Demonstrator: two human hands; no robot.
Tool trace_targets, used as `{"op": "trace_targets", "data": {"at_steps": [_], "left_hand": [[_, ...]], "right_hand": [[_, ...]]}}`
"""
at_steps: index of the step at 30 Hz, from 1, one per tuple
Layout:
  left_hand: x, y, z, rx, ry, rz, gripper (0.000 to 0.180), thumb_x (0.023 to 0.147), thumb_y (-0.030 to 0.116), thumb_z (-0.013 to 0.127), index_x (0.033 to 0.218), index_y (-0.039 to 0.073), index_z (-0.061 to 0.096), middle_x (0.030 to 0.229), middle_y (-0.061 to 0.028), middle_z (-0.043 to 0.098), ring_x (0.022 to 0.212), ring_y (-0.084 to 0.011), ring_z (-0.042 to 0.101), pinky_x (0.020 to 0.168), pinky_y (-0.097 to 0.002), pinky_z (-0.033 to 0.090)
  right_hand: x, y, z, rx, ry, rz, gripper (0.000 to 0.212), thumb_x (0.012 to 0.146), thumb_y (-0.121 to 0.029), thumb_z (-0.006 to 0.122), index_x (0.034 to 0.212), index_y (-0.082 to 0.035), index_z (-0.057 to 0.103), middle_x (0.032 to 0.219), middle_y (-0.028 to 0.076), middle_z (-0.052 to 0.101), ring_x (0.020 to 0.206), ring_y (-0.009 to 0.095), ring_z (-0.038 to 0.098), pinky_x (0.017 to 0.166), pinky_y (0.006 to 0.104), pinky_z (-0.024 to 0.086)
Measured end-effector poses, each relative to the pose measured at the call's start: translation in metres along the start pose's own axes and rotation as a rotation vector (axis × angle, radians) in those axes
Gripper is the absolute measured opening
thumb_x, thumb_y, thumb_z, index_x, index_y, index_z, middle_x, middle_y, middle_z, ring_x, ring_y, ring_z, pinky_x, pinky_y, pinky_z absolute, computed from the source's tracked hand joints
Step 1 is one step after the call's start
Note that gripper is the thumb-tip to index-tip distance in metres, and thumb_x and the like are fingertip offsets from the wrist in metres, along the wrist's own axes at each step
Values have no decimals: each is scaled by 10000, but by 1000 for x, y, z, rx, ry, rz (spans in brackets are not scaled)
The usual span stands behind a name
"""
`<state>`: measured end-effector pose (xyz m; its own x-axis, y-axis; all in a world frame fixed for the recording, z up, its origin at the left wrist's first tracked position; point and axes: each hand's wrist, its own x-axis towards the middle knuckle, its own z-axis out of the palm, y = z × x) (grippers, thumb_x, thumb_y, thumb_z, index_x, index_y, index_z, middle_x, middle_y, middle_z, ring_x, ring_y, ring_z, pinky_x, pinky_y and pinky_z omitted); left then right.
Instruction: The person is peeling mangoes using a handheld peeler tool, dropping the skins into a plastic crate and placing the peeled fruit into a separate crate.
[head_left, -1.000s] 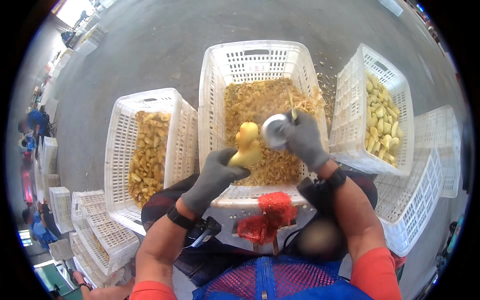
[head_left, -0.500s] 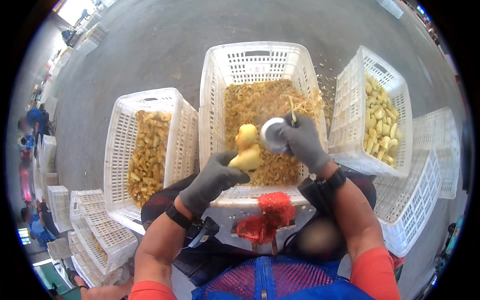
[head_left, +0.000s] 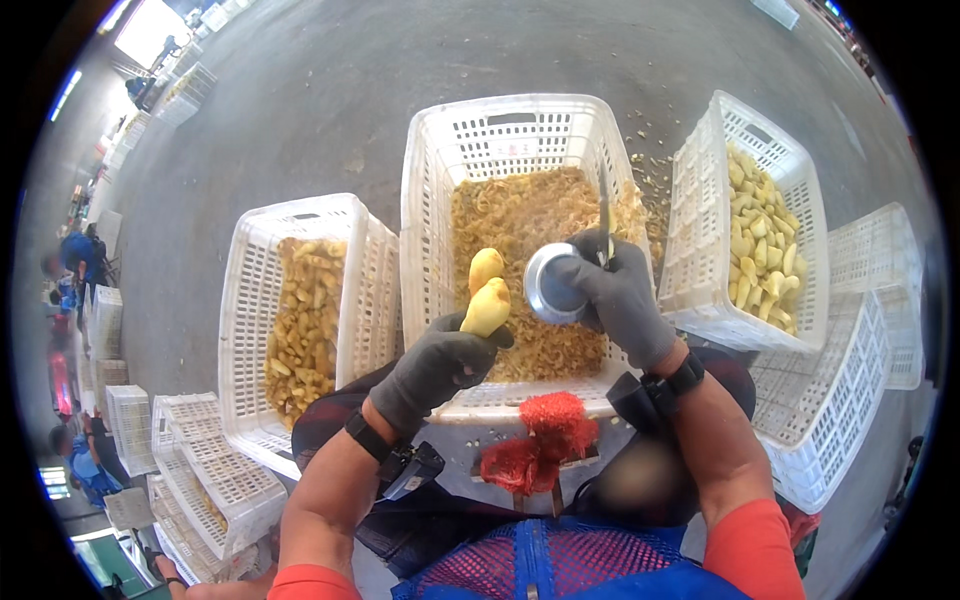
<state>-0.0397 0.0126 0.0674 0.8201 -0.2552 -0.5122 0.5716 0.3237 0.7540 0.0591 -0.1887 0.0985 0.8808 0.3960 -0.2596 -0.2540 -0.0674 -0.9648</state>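
We list: one middle crate (head_left: 515, 147); just left of it, one crate (head_left: 375, 300); just right of it, one crate (head_left: 698, 220); over it, one yellow piece (head_left: 489, 304), one metal cup (head_left: 552, 284), one slim tool (head_left: 604, 215); about it, two gloved hands (head_left: 428, 377).

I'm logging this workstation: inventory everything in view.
Knobbly piece: one, yellow, in left grip
Cup-like thing: one, silver, in right grip
Blade-like tool: one, dark, at right grip
Middle crate: one, white, centre
Peelings: uncountable, brownish, in middle crate
Left crate: one, white, left
Rough pieces: many, brownish, in left crate
Right crate: one, white, right
Pale pieces: many, pale yellow, in right crate
Other crates: several, white, far left and right
Textured bundle: one, red, near middle crate
Floor: one, grey, around
Co-workers: at least two, blue-clad, far left
Vest: one, blue, lower edge
Sleeves: two, red, lower edge
Wristbands: two, black, both wrists
Grips: two, grey-gloved, centre
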Motion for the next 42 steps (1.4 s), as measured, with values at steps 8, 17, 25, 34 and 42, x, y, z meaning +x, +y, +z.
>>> {"op": "trace_targets", "data": {"at_steps": [8,17,25,34,42], "left_hand": [[5,-5,-5,391,-76,406,155,792,2,537,942,-21,566,724,29,495,608,-43,451,522,-179,369],[4,-6,1,386,-101,399,110,784,36,531,886,10,561,690,30,473,562,-43,413,485,-178,330],[-1,2,6,-29,-70,21,99,705,90,525,790,40,539,634,48,431,514,-36,380,448,-185,272],[-4,6,6,238,0,-24,128,691,104,593,811,61,591,672,46,497,552,-36,419,485,-196,307],[1,-10,17,361,42,-1,292,698,59,625,986,9,619,800,19,578,706,-58,515,624,-206,411]], "right_hand": [[-2,32,4,-909,-277,-540,161,756,-251,616,787,-98,578,579,150,577,580,358,598,539,450,457],[1,33,6,-965,-306,-504,177,740,-245,614,791,-80,574,564,174,562,567,368,596,534,472,450],[9,45,5,-927,-246,-472,162,705,-157,661,835,-72,615,647,187,591,633,376,595,568,435,459],[9,41,2,-988,-365,-394,196,720,-199,648,859,-64,617,672,177,601,667,371,592,614,453,445],[9,43,5,-841,-461,-400,194,713,-200,640,852,-66,620,678,188,597,687,370,594,624,444,451]]}}
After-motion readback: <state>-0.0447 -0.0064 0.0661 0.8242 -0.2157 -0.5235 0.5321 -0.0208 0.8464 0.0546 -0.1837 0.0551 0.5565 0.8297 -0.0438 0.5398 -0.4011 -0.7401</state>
